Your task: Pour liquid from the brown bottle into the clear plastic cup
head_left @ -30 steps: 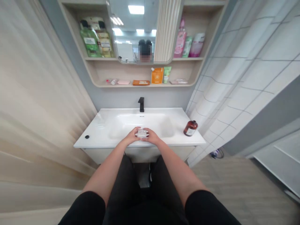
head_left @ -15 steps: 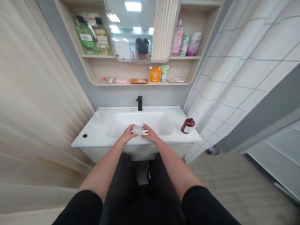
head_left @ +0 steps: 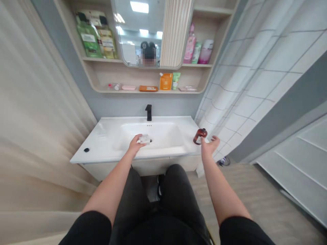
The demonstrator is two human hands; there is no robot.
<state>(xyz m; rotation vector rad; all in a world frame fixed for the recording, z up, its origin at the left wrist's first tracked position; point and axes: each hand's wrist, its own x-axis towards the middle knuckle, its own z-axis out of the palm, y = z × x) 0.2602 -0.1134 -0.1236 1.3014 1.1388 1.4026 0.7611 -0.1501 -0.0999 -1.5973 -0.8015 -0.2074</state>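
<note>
Over the sink's near side, my left hand [head_left: 135,144] is closed on a small clear container [head_left: 144,139]; what it holds inside, if anything, I cannot make out. My right hand [head_left: 209,144] reaches to the right end of the counter with its fingers apart and nothing in them. Just beside it stands an amber bottle [head_left: 199,137] with a white label, its lower right partly covered by my fingers. Whether they touch the bottle I cannot tell.
The white sink [head_left: 168,137] has a black faucet [head_left: 149,112] at its back. A small black cap [head_left: 86,150] lies on the left counter. Above, a mirror cabinet [head_left: 143,20] and shelves hold several bottles, an orange pouch [head_left: 166,81] and tubes. Curtains hang on both sides.
My right hand has left the clear container and moved right, over to the amber bottle, opening out. My left hand keeps the container above the sink. The view has shifted slightly.
</note>
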